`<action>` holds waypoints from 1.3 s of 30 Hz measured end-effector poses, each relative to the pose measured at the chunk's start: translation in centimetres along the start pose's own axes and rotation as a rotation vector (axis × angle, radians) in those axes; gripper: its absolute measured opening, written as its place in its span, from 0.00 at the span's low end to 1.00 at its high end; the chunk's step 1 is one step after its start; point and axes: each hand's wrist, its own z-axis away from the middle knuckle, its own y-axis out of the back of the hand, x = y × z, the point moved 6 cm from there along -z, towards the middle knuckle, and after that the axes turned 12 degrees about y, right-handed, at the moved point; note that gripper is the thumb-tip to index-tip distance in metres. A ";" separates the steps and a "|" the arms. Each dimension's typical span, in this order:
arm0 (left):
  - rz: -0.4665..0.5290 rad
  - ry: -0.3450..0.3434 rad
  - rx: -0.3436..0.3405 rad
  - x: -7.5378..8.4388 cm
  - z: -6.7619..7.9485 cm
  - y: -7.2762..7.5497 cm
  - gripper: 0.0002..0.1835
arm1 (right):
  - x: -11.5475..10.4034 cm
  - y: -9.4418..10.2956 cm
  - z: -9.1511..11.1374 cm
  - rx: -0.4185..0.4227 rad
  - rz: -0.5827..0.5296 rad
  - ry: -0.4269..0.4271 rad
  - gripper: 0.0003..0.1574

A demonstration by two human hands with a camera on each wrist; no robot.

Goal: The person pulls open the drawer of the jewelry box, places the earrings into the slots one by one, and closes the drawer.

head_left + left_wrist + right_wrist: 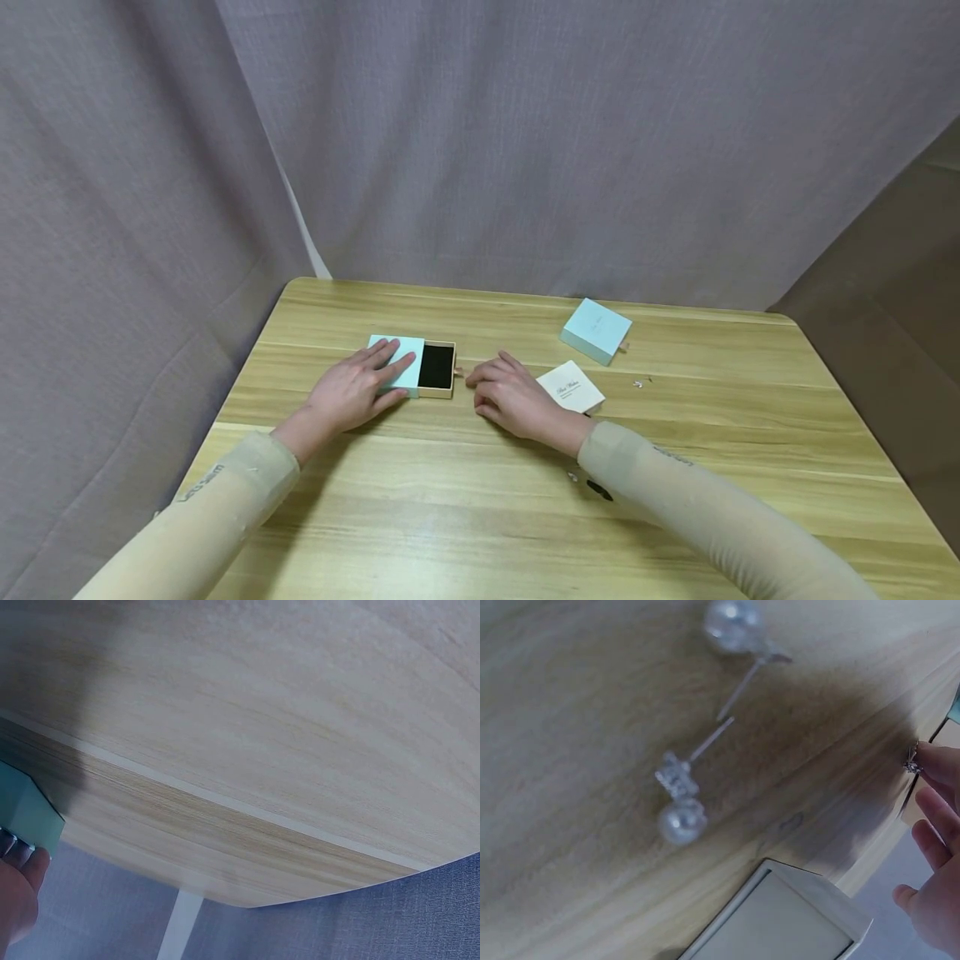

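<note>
My left hand (351,392) rests with spread fingers on the sleeve of a light blue drawer box (412,343). Its black-lined drawer (435,367) sticks partly out to the right, a ribbon tab (459,372) at its end. Beside that tab is my right hand (517,402). In the right wrist view, thumb and finger pinch a small sparkling silver piece of jewellery (912,760); its exact kind I cannot tell. Two pearl stud earrings (682,821) lie on the table in the foreground of that view. The left wrist view catches fingers (34,866) against the box's side.
A cream box (572,387) with printed lettering lies just right of my right hand. Farther back stands a second light blue box (596,331). Tiny silvery pieces (638,384) lie to its near right. Grey curtains (525,150) hang behind the wooden table (420,517).
</note>
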 end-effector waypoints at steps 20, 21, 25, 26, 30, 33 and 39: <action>-0.002 0.000 0.003 -0.2 -0.1 -0.1 0.35 | 1.3 2.9 -3.3 0.034 -0.209 -0.092 0.06; -0.001 0.001 0.003 -0.2 -0.1 -0.2 0.35 | 1.3 3.0 -3.6 0.033 -0.214 -0.091 0.06; 0.001 0.004 -0.003 -0.1 -0.1 -0.2 0.35 | 1.6 3.1 -4.6 0.023 -0.220 -0.089 0.08; 0.001 0.005 -0.004 -0.1 -0.1 -0.2 0.35 | 1.7 3.1 -4.9 0.020 -0.225 -0.092 0.09; -0.002 0.010 -0.008 -0.2 -0.1 -0.2 0.35 | 2.1 3.1 -6.0 -0.005 -0.234 -0.111 0.09; -0.004 0.011 -0.007 -0.2 -0.1 -0.2 0.35 | 2.3 3.0 -6.8 -0.033 -0.238 -0.123 0.09; -0.001 0.001 0.013 -0.1 0.0 -0.1 0.35 | 2.7 2.3 -8.2 -0.101 -0.238 -0.155 0.10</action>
